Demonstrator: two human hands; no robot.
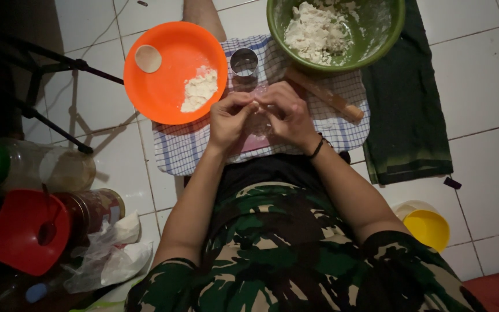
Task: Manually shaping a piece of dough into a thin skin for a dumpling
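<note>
Left hand point(230, 118) and right hand point(287, 112): fingertips pinched together on a small pale dough piece point(256, 107), held midway between both, above the checked cloth point(180, 150)
Rolling pin point(324, 95): just beyond right hand, lying diagonally
Green bowl point(388, 34): crumbly dough
Orange plate point(163, 86): dough lump, flat disc
Metal ring cutter point(244, 62): empty

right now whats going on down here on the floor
A person sits on a tiled floor, left hand and right hand pressed together, pinching something small over a checked cloth; what it is can't be made out. An orange plate with a lump of dough and one flat disc lies beside a metal ring cutter. A green bowl of dough and a rolling pin lie further out.
</note>
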